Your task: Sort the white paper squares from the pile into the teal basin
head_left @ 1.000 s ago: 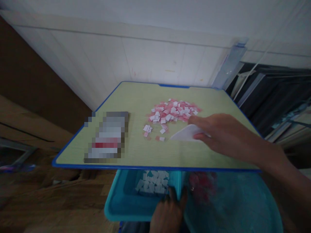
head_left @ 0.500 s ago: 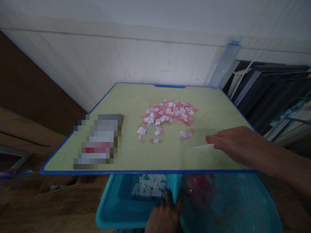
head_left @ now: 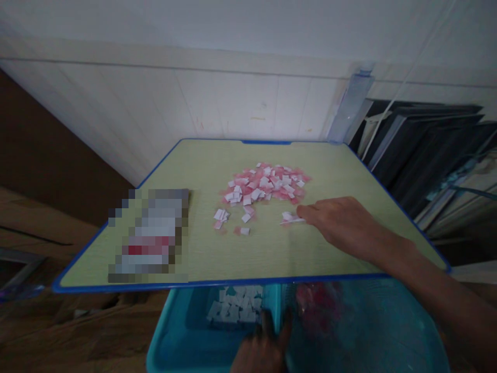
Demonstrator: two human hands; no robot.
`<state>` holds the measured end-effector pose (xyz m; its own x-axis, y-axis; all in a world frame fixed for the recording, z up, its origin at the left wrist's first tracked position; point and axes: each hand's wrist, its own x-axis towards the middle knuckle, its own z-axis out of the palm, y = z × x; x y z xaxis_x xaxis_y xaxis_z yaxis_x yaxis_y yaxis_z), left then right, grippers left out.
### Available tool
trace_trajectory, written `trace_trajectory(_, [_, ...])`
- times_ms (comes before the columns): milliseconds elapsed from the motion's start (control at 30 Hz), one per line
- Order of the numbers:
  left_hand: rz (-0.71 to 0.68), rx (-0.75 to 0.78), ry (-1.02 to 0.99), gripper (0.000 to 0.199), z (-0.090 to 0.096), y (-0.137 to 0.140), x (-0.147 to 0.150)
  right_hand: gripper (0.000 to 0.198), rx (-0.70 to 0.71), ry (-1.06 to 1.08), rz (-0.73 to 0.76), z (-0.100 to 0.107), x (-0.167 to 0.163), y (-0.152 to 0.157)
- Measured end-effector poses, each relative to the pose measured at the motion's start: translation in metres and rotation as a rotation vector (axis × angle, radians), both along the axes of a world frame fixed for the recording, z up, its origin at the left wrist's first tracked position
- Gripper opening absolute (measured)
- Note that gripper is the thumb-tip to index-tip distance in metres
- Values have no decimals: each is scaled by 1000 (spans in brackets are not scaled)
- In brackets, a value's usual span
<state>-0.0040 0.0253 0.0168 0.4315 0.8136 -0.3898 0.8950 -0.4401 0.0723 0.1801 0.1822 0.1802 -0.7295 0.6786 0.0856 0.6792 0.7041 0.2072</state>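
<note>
My right hand (head_left: 345, 223) is closed around a thin white stick (head_left: 294, 221), whose tip points left. The stick lies at a small cluster of white and pink pieces (head_left: 287, 216) on the pale green folding table (head_left: 233, 259). Behind it spreads a pile of small white squares with pink, petal-like pieces (head_left: 267, 182). A few loose pieces (head_left: 221, 215) lie left of the cluster. My left hand (head_left: 261, 353) is below the table's front edge, over the divider between two teal containers; its thumb and index finger are apart, and I see nothing held.
The left teal bin (head_left: 159, 342) contains white paper squares (head_left: 235, 305). Red and pink pieces (head_left: 318, 305) are in the right teal container (head_left: 430, 331). A pixelated flat object (head_left: 151, 233) lies at the table's left. Dark panels (head_left: 423, 145) and a clear plastic piece (head_left: 351, 109) stand behind right.
My right hand has moved left and slightly forward, bringing the stick onto the small cluster. My left hand stays nearly where it was. The view has shifted slightly.
</note>
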Motion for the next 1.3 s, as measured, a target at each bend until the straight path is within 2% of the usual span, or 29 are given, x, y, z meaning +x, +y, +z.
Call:
trace_trajectory(167, [-3, 53, -7, 60, -4, -2, -1, 24, -118, 42, 130, 5, 19, -5])
trace_trajectory(333, [-26, 91, 7, 61, -9, -3, -2, 25, -69, 50, 44, 9, 36, -3])
trace_trajectory(533, [-15, 107, 1, 64, -9, -5, -2, 25, -10, 26, 39, 2, 21, 2])
trace_trajectory(700, [1, 59, -5, 61, -5, -5, -1, 25, -54, 27, 47, 2, 25, -3])
trace_trajectory(933, [-5, 34, 3, 61, -2, -2, -1, 36, -195, 68, 81, -2, 62, -11])
trace_trajectory(1000, [-3, 30, -2, 61, -1, -2, 0, 37, -186, 78, 67, -4, 79, -8])
trace_trajectory(1100, [-1, 36, -8, 62, -1, -2, 1, 36, -101, 38, 13, -4, 93, -3])
trace_trajectory(1167, [-6, 38, -12, 62, -2, -2, 0, 33, -41, -10, -40, 0, 87, -1])
trace_trajectory(1233, [-15, 40, -11, 62, -2, -2, 0, 26, 5, -42, -102, 4, 70, -2])
trace_trajectory(1300, [-16, 49, -5, 61, -2, -2, 0, 24, 18, -62, -98, 6, 48, -3])
